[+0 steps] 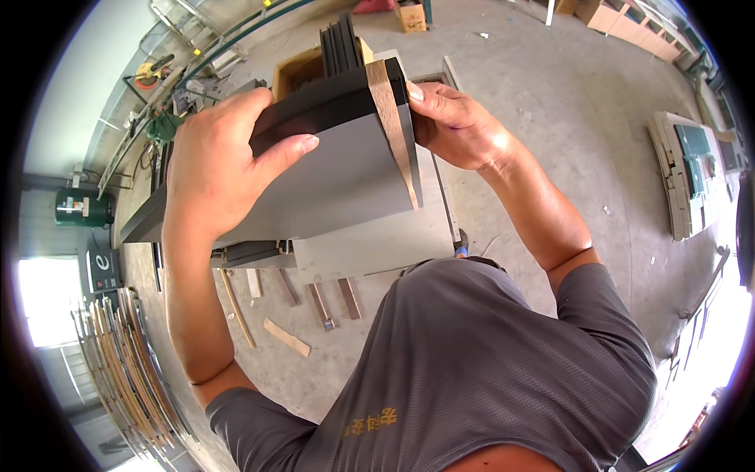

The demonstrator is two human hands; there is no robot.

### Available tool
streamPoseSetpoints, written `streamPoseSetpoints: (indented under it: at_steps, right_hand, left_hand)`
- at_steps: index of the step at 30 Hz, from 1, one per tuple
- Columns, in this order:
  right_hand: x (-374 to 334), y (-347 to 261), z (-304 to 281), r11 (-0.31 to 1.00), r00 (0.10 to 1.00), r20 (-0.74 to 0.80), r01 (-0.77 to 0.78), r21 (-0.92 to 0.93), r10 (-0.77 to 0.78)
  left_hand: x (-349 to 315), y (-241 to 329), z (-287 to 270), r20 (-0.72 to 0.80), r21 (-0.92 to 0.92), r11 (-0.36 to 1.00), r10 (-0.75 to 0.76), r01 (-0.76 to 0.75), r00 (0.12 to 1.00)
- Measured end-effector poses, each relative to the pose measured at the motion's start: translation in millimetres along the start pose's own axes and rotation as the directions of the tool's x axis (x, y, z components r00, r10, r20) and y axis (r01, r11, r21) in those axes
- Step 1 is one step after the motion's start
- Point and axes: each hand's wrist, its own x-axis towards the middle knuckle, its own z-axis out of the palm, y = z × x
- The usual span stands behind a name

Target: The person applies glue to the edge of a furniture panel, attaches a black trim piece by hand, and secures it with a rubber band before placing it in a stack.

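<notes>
A dark grey panel point(338, 173) with a black band along its far edge stands tilted in front of me. My left hand point(212, 161) is closed over that black edge, its thumb lying on the grey face and its fingers hidden behind. At the panel's far right corner, my right hand point(464, 130) grips the end, thumb pressed on the corner and the other fingers mostly hidden. Between the hands, close to the right one, a brown wood-grain strip point(388, 118) runs down the panel near its right end and narrows toward me.
Below the panel is a pale grey worktop point(362, 248). Behind it are a cardboard box point(292, 72) and upright black profiles point(338, 47). Loose wooden strips point(287, 337) lie on the floor. Long strips point(130, 370) lean at left; stacked flat boards point(668, 173) lie at right.
</notes>
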Motion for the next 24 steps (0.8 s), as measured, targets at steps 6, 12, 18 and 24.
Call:
streamPoseSetpoints:
  at_steps: [6,12,18,24]
  right_hand:
    - [0,1,-2,0.999,0.999,-0.035,-0.01,-0.047,0.009]
    - [1,2,7,1.0,1.0,0.021,-0.01,0.029,0.01]
    - [-14,29,-55,0.979,0.983,-0.032,0.176,-0.105,-0.18]
    - [-46,136,-215,0.817,0.672,-0.74,-0.439,-0.373,0.023]
  left_hand:
    - [1,0,0,0.002,-0.03,1.0,0.009,-0.009,1.0]
    - [-2,-2,4,-0.008,-0.038,0.999,-0.018,0.018,1.0]
    - [-3,5,5,-0.016,-0.041,0.999,-0.024,0.024,1.0]
    - [2,16,2,0.073,0.066,0.997,-0.042,0.037,0.996]
